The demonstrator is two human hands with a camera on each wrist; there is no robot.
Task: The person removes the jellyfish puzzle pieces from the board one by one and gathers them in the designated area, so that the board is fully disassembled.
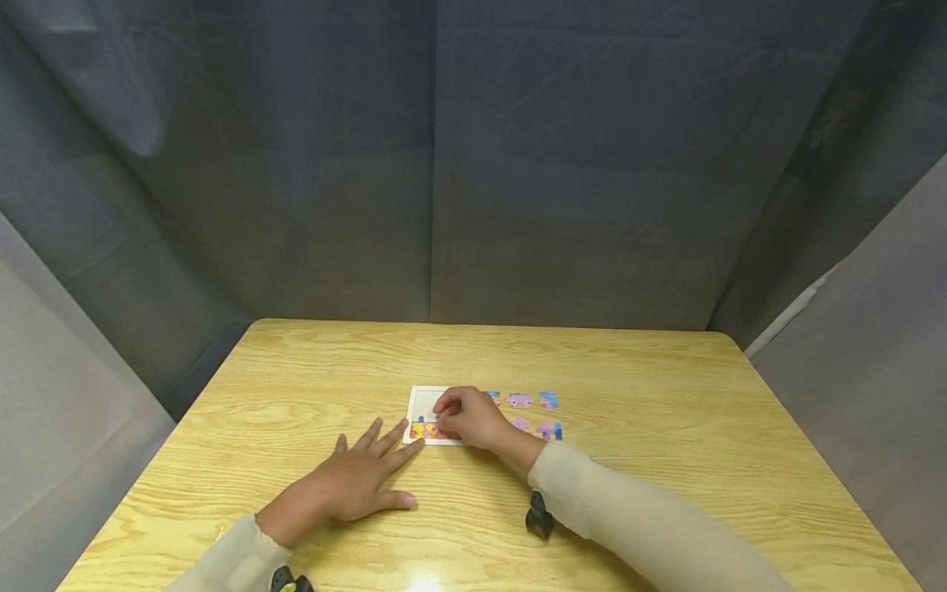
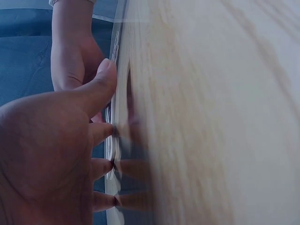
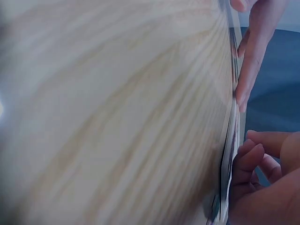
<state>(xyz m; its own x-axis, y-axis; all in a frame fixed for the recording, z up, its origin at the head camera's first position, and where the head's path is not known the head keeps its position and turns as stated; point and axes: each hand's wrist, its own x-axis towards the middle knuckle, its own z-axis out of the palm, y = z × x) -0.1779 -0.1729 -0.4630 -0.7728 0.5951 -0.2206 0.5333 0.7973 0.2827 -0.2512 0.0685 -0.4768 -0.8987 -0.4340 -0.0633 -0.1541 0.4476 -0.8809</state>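
My left hand (image 1: 358, 481) lies spread and flat on the table, fingertips at the left and lower edge of a white-rimmed puzzle tray (image 1: 408, 415). In the left wrist view, the left fingers (image 2: 102, 168) reach down to the tray's edge. Bent low over the tray's right part is my right hand (image 1: 473, 417), fingers curled together; I cannot tell whether a piece is between them. Colourful joined pieces (image 1: 420, 430) fill the tray's lower strip, while its white bottom (image 1: 425, 401) shows above. The right wrist view has the curled right fingers (image 3: 248, 161) close beside the tray.
Loose pink and blue puzzle pieces lie right of the tray, among them a pink piece with eyes (image 1: 520, 400), a blue-cornered one (image 1: 548, 400) and a pink one (image 1: 545, 430). The wooden table (image 1: 629, 386) is bordered by grey curtains (image 1: 562, 164).
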